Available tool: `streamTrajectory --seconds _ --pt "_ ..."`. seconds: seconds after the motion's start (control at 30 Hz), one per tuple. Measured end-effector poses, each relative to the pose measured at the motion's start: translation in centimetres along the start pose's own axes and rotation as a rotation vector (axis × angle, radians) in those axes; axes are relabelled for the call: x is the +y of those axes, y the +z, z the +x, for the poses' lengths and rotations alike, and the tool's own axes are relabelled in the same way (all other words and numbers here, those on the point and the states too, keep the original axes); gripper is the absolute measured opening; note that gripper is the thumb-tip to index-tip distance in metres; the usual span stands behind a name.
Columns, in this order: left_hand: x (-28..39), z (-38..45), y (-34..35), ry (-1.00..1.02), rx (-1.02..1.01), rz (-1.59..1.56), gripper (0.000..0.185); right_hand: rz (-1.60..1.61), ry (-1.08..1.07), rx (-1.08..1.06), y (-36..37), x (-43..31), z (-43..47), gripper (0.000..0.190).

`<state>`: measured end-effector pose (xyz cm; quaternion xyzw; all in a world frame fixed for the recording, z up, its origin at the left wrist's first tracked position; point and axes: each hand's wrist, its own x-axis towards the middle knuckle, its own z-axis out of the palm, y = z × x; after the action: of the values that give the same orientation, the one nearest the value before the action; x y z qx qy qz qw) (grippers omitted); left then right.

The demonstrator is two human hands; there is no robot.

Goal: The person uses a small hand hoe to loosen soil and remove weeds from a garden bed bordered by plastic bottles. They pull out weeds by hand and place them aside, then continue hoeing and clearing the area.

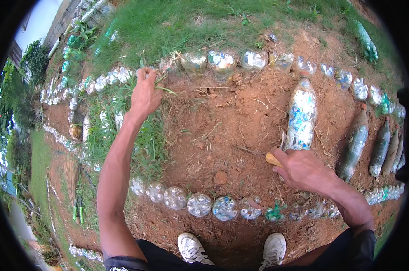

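My left hand (146, 90) grips a tuft of green grass (160, 81) beside the far row of filled plastic bottles (221, 61). My right hand (294, 167) is closed around the yellowish handle (273, 159) of a thin-bladed tool, its dark blade (248, 149) pointing left just above the reddish soil (218, 135). Right beside that hand lies a large clear plastic bottle (302, 111) stuffed with white and blue scraps, its orange cap away from me; the hand covers its near end.
Grass (150, 145) grows thickly left of the bare soil. A near row of bottle bottoms (199, 204) runs before my white shoes (192, 249). More filled bottles (355, 145) lie at right. A twig broom (71, 179) with green handles lies at left.
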<state>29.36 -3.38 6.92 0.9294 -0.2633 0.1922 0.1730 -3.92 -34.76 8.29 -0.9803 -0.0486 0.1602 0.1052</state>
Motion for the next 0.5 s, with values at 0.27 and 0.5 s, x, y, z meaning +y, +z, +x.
streamTrajectory --seconds 0.27,0.5 --pt "3.8 11.3 7.5 -0.037 0.174 -0.465 0.040 0.006 0.051 -0.040 0.6 0.2 0.1 0.036" --pt "3.1 11.4 9.5 -0.301 0.114 -0.518 0.028 0.040 0.041 -0.044 0.9 0.5 0.5 0.033"
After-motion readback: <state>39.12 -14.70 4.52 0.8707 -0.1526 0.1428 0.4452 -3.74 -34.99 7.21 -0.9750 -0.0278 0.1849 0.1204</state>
